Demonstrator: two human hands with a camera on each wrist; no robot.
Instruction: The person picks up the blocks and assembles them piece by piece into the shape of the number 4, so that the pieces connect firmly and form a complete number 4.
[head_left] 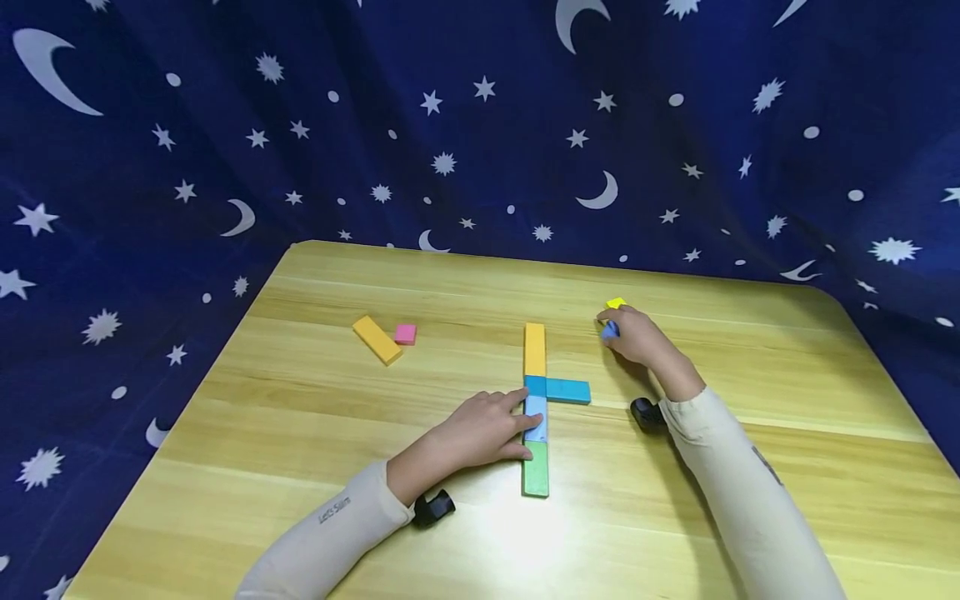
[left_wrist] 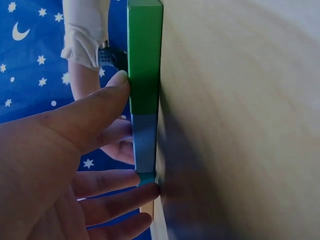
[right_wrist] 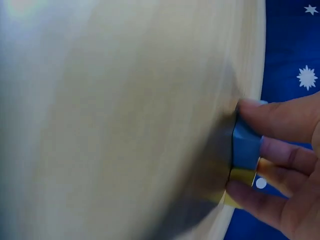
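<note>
A straight row of blocks stands mid-table: an orange block [head_left: 535, 348], a blue block [head_left: 536, 384], a light blue block [head_left: 537, 432] and a green block [head_left: 536, 473]. Another blue block [head_left: 570, 392] juts rightward from the row. My left hand [head_left: 483, 429] touches the row's left side with fingers spread; in the left wrist view its thumb meets the green block [left_wrist: 144, 60]. Farther back on the right, my right hand [head_left: 637, 336] pinches a small blue block [right_wrist: 247, 150] between thumb and fingers. A yellow block [head_left: 616, 302] is right beside it, partly covered by fingers.
Left of the row lie a loose orange block [head_left: 377, 340] and a small pink block [head_left: 405, 335]. The wooden table [head_left: 300, 500] ends at a dark blue curtain [head_left: 480, 133] with moons and stars. Each wrist carries a small black camera [head_left: 435, 507].
</note>
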